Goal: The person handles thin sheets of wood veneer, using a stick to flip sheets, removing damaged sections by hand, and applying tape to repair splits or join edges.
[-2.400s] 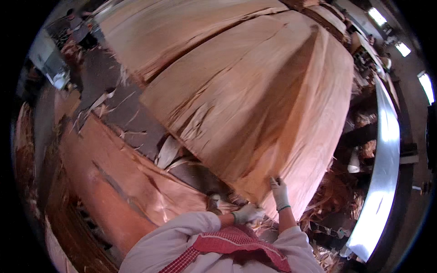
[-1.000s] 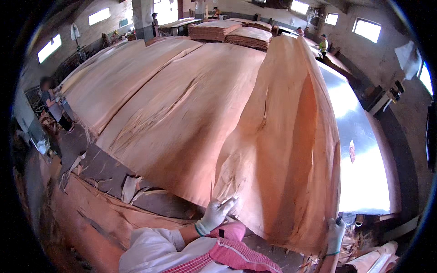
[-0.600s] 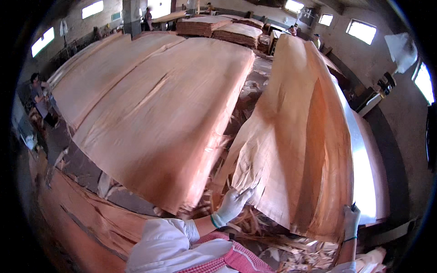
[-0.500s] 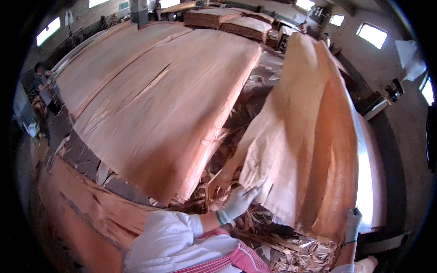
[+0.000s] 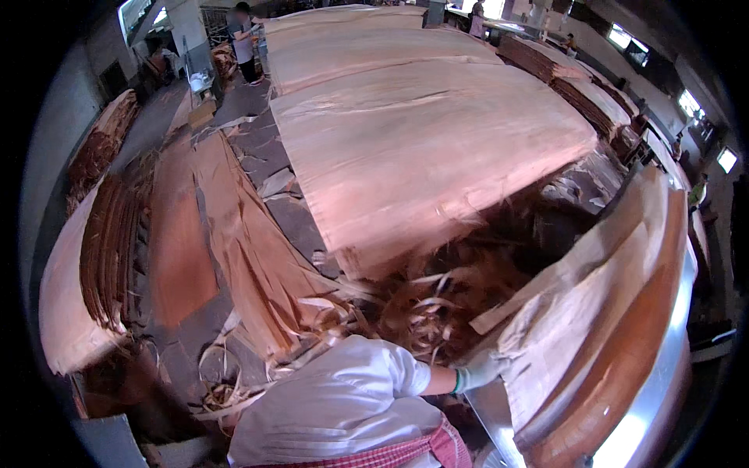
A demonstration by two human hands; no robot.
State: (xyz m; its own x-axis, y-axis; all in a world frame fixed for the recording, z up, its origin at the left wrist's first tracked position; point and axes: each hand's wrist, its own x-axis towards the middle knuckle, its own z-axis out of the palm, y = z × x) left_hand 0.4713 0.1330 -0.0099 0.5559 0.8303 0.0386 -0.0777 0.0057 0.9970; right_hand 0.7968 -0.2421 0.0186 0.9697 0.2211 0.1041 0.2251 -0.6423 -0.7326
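A long, wavy wood veneer sheet point(image 5: 558, 347) in pale and reddish brown lies across the right side, its lengthwise folds running toward the far right. At its near left edge is my left hand point(image 5: 480, 372), in a white glove with a green cuff. The fingers are closed on that edge, though their tips are slightly blurred. Beneath the sheet shows a shiny metal surface point(image 5: 677, 324). My right hand is out of the picture.
A broad stack of veneer point(image 5: 437, 132) stands ahead, with curled scraps point(image 5: 429, 320) heaped before it. Veneer strips point(image 5: 246, 249) lie on the floor at left, near another stack point(image 5: 70, 281). A person point(image 5: 243, 47) stands at the far left; more stacks point(image 5: 585, 86) fill the back right.
The view has swung left, bringing the floor strips and left stack into sight. My right hand has gone out of view. My left hand stays at the veneer sheet's edge.
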